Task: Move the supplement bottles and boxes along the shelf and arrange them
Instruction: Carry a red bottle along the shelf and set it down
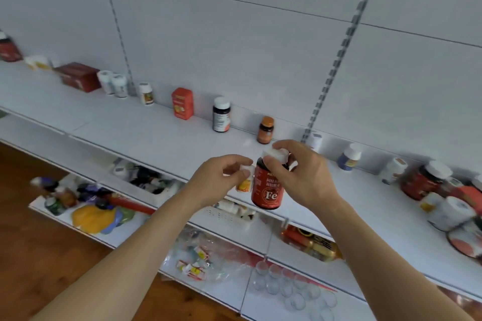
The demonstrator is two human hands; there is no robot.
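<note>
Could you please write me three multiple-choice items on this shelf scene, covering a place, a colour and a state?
1. Where is the orange box?
A. on the floor
B. on the shelf, against the back wall
C. in the left hand

2. What colour is the cap of the red Fe bottle?
A. white
B. green
C. black

3. What is the left hand doing?
A. hanging open
B. pressing flat on the shelf
C. holding a small white bottle

Answers: 1 B, the box stands at the wall behind the hands; 2 A, the right hand grips a white cap; 3 C, its fingers pinch the small bottle.
</note>
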